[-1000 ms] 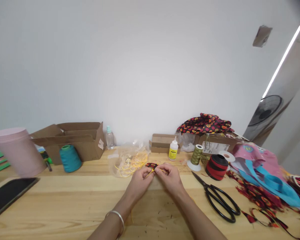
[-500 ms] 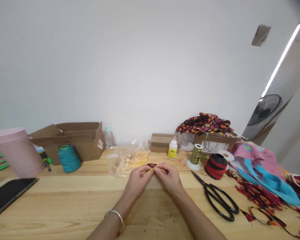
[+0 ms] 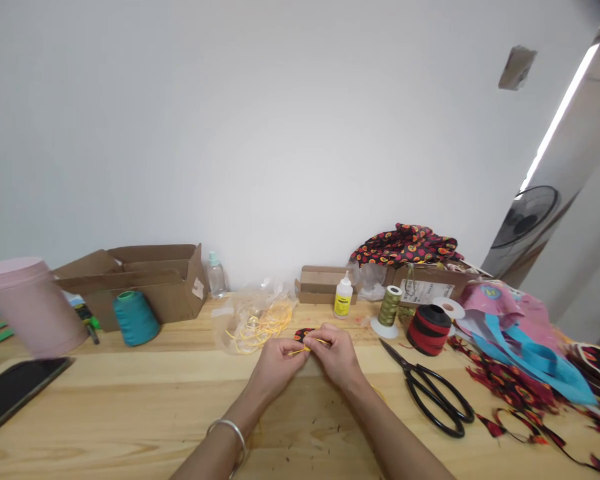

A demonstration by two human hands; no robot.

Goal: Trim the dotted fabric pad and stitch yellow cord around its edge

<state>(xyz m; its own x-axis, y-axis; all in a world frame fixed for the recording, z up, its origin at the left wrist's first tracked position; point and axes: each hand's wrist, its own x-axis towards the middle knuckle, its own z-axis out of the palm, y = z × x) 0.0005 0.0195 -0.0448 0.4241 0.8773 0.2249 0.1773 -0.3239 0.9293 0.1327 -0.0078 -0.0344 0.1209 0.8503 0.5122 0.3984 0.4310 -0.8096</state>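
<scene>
My left hand and my right hand meet above the middle of the wooden table, fingertips nearly touching. Both are closed in a pinch on a thin yellow cord. A small piece of black, red and yellow patterned fabric shows just beyond the fingertips, against the cord. Fingers hide part of the fabric and the cord. More yellow cord lies loosely coiled on a clear plastic bag behind my left hand.
Black-handled scissors lie right of my right arm. Behind stand a glue bottle, a green thread spool and a red-black spool. Fabric scraps cover the right side. At left are a teal cone, cardboard box and phone.
The patterned fabric piece shows a little more above my fingertips. Both hands stay pinched together at nearly the same spot. The whole view has shifted slightly.
</scene>
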